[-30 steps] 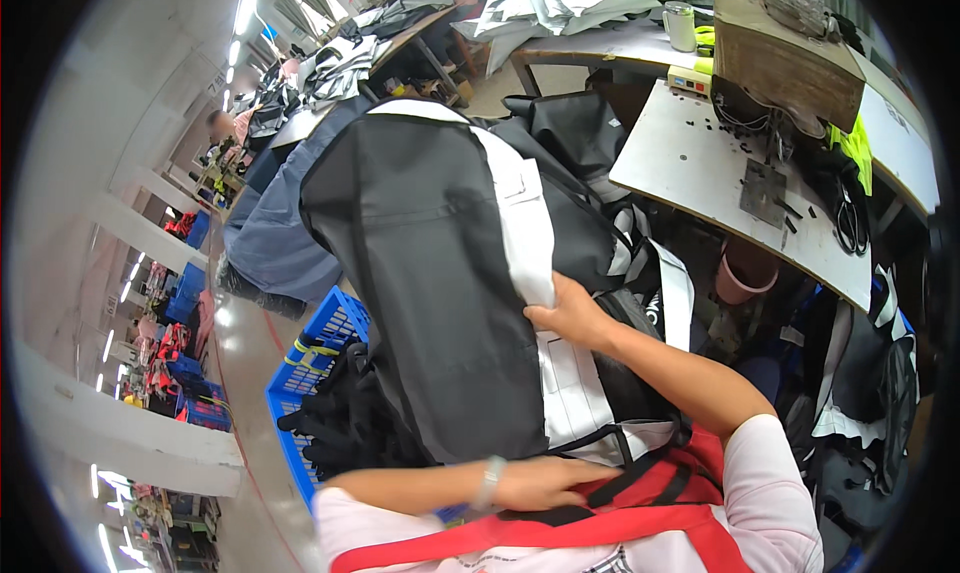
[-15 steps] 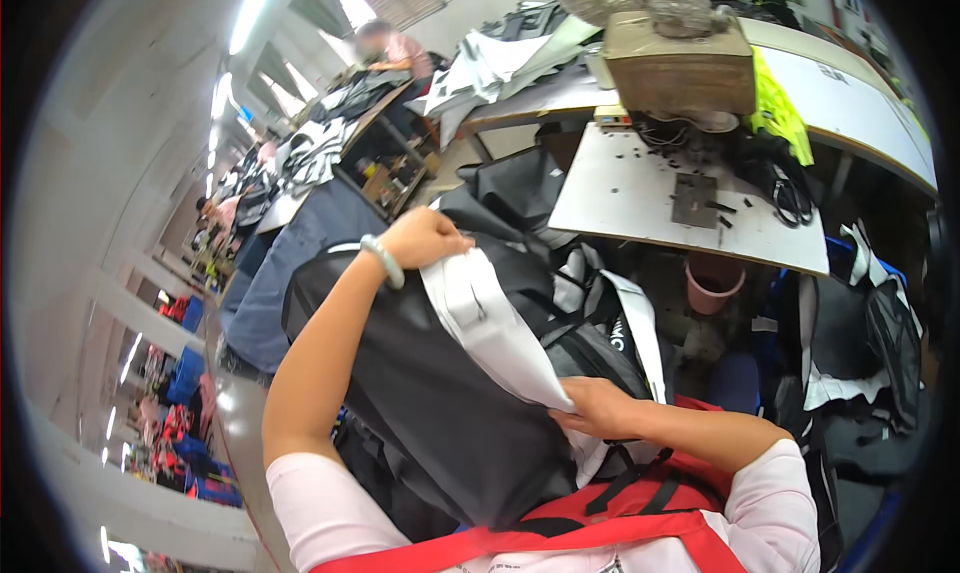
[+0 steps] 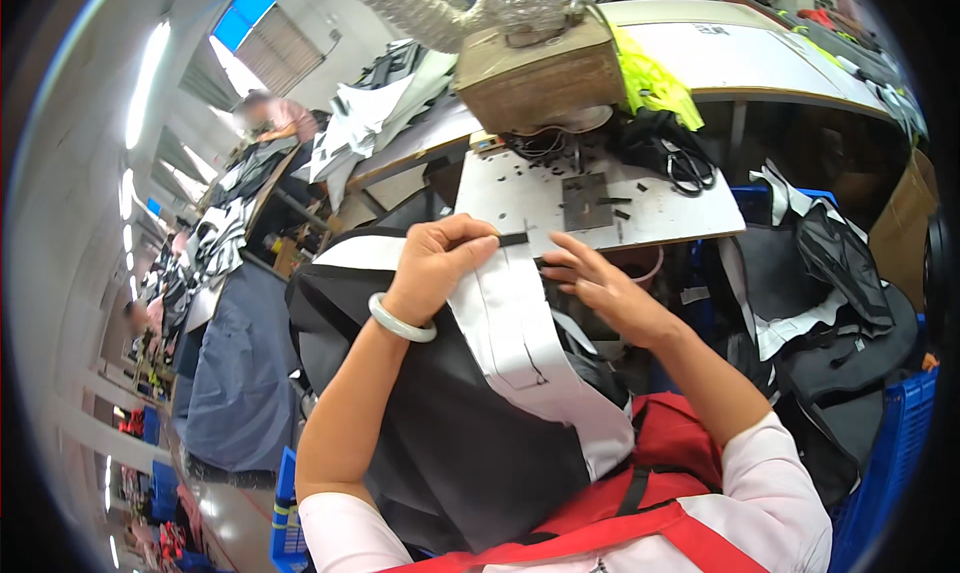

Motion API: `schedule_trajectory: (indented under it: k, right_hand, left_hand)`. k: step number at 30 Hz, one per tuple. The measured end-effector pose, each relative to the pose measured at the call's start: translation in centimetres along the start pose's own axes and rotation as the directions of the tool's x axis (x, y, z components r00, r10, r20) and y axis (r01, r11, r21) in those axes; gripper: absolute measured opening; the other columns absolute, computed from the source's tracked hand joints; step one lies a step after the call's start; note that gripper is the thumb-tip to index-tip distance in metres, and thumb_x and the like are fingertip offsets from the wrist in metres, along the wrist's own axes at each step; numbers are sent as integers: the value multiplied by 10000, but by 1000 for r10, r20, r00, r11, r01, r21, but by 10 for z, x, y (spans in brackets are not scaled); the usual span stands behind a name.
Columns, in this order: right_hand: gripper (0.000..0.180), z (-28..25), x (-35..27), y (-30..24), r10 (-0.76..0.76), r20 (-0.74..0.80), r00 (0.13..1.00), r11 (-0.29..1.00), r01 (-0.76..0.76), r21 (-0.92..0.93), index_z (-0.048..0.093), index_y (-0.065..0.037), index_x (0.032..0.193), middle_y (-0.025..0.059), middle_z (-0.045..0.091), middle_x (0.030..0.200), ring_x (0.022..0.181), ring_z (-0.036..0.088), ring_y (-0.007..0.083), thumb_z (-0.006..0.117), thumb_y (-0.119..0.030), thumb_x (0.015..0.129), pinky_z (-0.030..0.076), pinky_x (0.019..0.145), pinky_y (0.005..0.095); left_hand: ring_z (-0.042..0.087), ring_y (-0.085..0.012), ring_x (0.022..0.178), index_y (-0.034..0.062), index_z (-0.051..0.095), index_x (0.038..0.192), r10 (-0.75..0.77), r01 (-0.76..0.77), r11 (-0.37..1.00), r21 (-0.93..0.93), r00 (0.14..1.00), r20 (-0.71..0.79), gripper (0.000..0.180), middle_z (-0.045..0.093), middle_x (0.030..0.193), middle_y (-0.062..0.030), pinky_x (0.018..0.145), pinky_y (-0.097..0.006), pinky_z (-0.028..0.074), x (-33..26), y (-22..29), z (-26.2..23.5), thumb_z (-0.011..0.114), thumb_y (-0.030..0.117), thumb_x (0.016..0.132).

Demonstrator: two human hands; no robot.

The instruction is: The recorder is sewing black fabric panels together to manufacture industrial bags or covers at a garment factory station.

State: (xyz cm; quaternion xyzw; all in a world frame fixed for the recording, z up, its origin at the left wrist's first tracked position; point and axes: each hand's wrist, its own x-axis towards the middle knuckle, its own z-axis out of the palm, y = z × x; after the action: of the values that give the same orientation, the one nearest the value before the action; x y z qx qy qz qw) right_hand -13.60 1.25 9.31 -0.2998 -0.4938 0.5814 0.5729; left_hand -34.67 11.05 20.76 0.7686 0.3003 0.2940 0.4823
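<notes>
A large black fabric piece (image 3: 430, 423) with a broad white band (image 3: 530, 373) hangs over my lap. Thin dark lines of stitching or marking run along the band. My left hand (image 3: 435, 263), with a pale bangle on its wrist, pinches the band's upper end. A short black strap piece (image 3: 513, 239) sticks out there beside its fingertips. To the right of the band my right hand (image 3: 620, 298) is raised with its fingers apart, holding nothing. Its fingertips are close to the band's edge.
Ahead stands a white worktable (image 3: 480, 198) with black scraps, a metal plate (image 3: 586, 202) and scissors (image 3: 690, 170). A brown box-shaped unit (image 3: 540, 78) with ducting rises behind. Blue crates (image 3: 890, 453) with black pieces stand at the right. Another person (image 3: 285, 118) works far left.
My view has swung to the right. My right hand has let go of the band's lower part and moved up beside its top. The band's upper end now lies nearer the table.
</notes>
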Motion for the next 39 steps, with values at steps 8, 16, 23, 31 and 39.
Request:
schedule_trajectory:
  k: [8,16,23,31,39]
  right_hand:
    - [579,45,28,28,149,62,987,951,-160,263,458,-22,1328,62,604,1152,1025,591,128,736,-200,853,477,887,286]
    - [115,29,35,61,110,-90,990,942,-74,327,654,-19,994,-22,657,872,758,576,22,660,-109,923,476,659,204]
    - [404,-29,51,26,185,-132,974,929,-129,348,545,-12,1228,26,622,1013,921,595,84,686,-159,879,476,829,227]
    - [569,-71,60,39,157,-272,949,962,-85,260,481,30,1283,116,604,1179,1047,592,167,743,-92,794,465,916,278]
    - [488,-92,80,43,172,-344,923,968,-93,234,529,20,1243,91,634,1119,982,616,153,720,-37,797,485,876,265]
  left_hand:
    - [530,-68,758,-29,701,893,45,-51,994,102,997,57,109,610,791,-1,713,-223,427,19,-36,9,657,69,876]
    - [627,-177,756,-78,682,935,-299,-228,501,835,860,414,281,687,797,-174,747,-312,503,58,5,27,707,171,806]
    - [609,-95,708,-59,703,942,-173,162,975,151,983,63,179,688,791,-48,628,-257,493,84,-63,37,695,83,832]
    - [597,-117,689,-78,692,978,-258,257,961,-104,966,6,238,686,822,-82,632,-247,476,134,-103,70,670,127,860]
    - [605,-126,716,-75,689,1001,-271,269,962,-41,961,-55,248,685,846,-86,659,-257,487,165,-121,74,689,130,862]
